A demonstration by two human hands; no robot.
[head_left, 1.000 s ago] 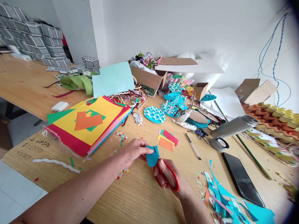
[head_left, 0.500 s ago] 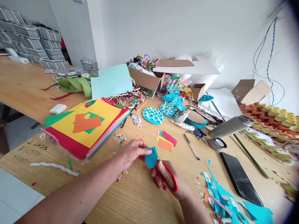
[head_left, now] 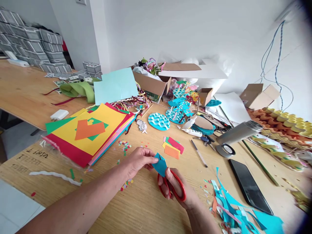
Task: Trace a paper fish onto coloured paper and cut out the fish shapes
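Between thumb and fingers, my left hand (head_left: 141, 160) pinches a small piece of blue paper (head_left: 160, 165) over the table. My right hand (head_left: 181, 188) grips red-handled scissors (head_left: 181, 186), its thumb close against the paper's lower right edge. Most of the blades is hidden behind the paper. Just beyond my hands lie small paper rectangles (head_left: 172, 150) in orange, yellow, red and green. Colourful confetti bits (head_left: 125, 146) are scattered left of them. Blue paper scraps (head_left: 234, 201) form a pile to the right of my right hand.
Coloured paper sheets (head_left: 70, 144) are stacked at left. On the right are a black phone (head_left: 250, 185), a metal flask (head_left: 239, 132), a pen (head_left: 198, 152) and egg trays (head_left: 280, 126). Wavy blue ovals (head_left: 159, 121), glue bottles (head_left: 192, 132) and a cardboard box (head_left: 148, 83) stand farther back.
The blue paper has turned and tilted in my left hand, its lower edge now nearer my right thumb. The scissors stay nearly in place; the view has shifted slightly.
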